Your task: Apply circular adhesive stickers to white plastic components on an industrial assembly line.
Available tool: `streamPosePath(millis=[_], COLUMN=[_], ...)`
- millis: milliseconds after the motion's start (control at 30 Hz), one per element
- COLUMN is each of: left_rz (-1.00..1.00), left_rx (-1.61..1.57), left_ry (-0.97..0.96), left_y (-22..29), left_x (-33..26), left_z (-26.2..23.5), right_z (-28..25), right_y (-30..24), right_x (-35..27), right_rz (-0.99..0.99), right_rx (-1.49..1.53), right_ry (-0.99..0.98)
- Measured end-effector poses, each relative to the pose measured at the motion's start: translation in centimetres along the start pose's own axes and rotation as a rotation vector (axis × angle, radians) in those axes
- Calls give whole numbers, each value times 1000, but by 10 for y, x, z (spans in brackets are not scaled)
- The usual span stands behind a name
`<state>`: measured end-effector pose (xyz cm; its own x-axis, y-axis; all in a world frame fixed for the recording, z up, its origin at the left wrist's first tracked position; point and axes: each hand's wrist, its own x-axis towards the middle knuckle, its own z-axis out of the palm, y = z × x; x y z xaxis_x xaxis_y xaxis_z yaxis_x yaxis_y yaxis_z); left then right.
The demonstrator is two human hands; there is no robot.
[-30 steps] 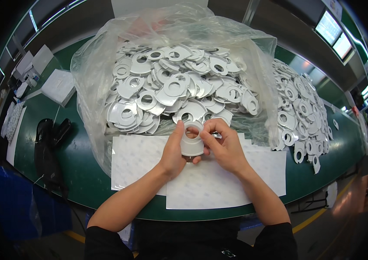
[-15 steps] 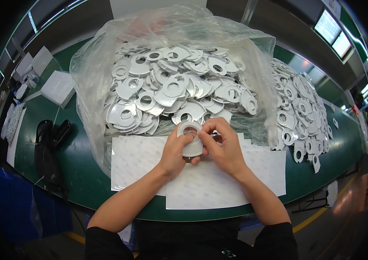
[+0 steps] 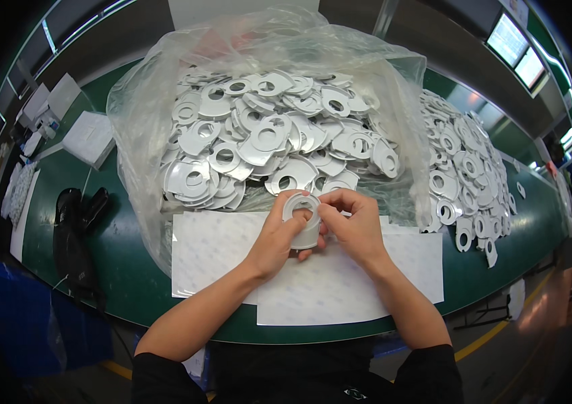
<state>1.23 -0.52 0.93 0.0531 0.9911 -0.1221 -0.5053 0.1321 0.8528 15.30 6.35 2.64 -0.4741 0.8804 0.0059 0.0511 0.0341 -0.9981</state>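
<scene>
A white plastic plate with a large round hole (image 3: 307, 240) is held up over the sheets in front of me. My left hand (image 3: 272, 239) grips it from the left, thumb across the front by the hole and fingers behind. At the upper right of the ring, my right hand (image 3: 361, 225) has thumb and forefinger closed against the rim; anything thin between them is too small to make out. White sheets with faint bluish marks (image 3: 340, 289) lie beneath both hands. Just beyond, a clear plastic bag (image 3: 139, 128) lies open around a heap of similar white plates (image 3: 266, 138).
More such plates are piled (image 3: 468, 165) on the green table (image 3: 145, 296) to the right. On the left lie a black handheld tool with a cord (image 3: 76, 246) and a white box (image 3: 89, 137). The table's curved front edge runs close to my body.
The plate has shifted slightly right and down and is turned a little. My right thumb and forefinger have moved up along its right rim, while the left hand keeps its hold.
</scene>
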Motion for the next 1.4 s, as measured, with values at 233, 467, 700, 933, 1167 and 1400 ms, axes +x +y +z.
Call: streamPosePath(millis=[233, 467, 700, 933, 1167, 1400], left_rz=[-14, -15, -99, -182, -232, -192], left_rx=[151, 167, 192, 66, 40, -57], left_ry=[-69, -148, -144, -136, -157, -161], left_y=[1, -3, 2, 5, 10, 12], left_x=[-1, 0, 1, 5, 7, 6], left_z=[3, -2, -2, -4, -4, -8], right_z=[-1, 4, 4, -15, -15, -13], right_y=[1, -3, -18, -21, -13, 2], right_x=[0, -5, -11, -10, -8, 1], right_rz=[14, -4, -160, -105, -153, -141], right_rx=[24, -272, -820, -605, -701, -390], right_ry=[36, 159, 177, -61, -17, -10])
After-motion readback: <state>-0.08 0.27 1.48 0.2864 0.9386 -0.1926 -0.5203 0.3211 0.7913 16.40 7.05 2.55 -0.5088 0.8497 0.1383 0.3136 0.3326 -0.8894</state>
